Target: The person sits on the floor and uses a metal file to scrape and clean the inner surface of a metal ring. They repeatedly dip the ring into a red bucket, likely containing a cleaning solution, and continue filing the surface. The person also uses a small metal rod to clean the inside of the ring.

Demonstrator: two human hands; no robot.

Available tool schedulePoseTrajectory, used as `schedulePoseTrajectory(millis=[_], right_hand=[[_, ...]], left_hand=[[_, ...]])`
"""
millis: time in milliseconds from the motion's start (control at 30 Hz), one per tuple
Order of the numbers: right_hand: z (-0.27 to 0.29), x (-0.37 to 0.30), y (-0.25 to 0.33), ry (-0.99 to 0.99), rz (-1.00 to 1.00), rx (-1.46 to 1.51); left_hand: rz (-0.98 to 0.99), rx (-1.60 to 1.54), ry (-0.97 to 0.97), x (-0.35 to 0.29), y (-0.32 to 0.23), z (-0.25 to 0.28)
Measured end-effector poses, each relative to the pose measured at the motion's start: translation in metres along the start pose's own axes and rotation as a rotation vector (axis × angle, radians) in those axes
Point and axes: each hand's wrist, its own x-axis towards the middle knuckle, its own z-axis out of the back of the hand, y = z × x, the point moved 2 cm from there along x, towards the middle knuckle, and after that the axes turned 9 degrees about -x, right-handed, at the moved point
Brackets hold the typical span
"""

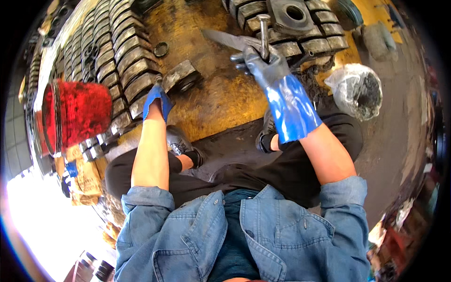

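My left hand (pixel 159 102), in a blue glove, reaches to the edge of the rows of metal blocks, beside a loose greasy block (pixel 181 75) with a round underside. Its fingers are mostly hidden, so their grip does not show. My right hand (pixel 265 68) wears a long blue glove, darkened with grease at the fingers. It is closed around a metal rod (pixel 264 35) with a flat head, which sticks up from the fist. From the same hand a broad knife-like blade (pixel 223 39) points left; its handle is hidden.
Rows of curved metal blocks (pixel 129 49) stand at the left, with more (pixel 324 30) at the far right, topped by a holed plate (pixel 293 14). A dark ring (pixel 161 49) lies on the stained yellow board (pixel 225 94). A red bucket (pixel 84 113) and plastic-lined container (pixel 359 91) flank me.
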Motion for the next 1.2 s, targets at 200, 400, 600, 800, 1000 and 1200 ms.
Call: schedulePoseTrajectory(millis=[200,400,600,800,1000,1200], right_hand=[[-0.027,0.003,-0.049,-0.02,-0.185,0.059],[-0.113,0.0,-0.168,-0.102,-0.349,-0.223],[-0.145,-0.018,-0.234,0.103,-0.486,-0.269],[-0.128,-0.022,-0.246,0.043,-0.515,-0.295],[-0.092,-0.018,-0.23,-0.039,-0.523,-0.335],[-0.057,0.023,-0.124,-0.241,-0.16,-0.163]], left_hand=[[0.218,0.093,0.006,-0.011,-0.107,0.032],[-0.379,0.898,0.166,-0.01,-0.102,0.012],[-0.426,0.949,0.309,-0.014,-0.107,0.02],[-0.387,1.027,0.244,-0.016,-0.115,0.032],[-0.368,1.209,0.406,0.002,-0.116,0.031],[-0.253,0.965,0.432,0.001,-0.087,0.02]])
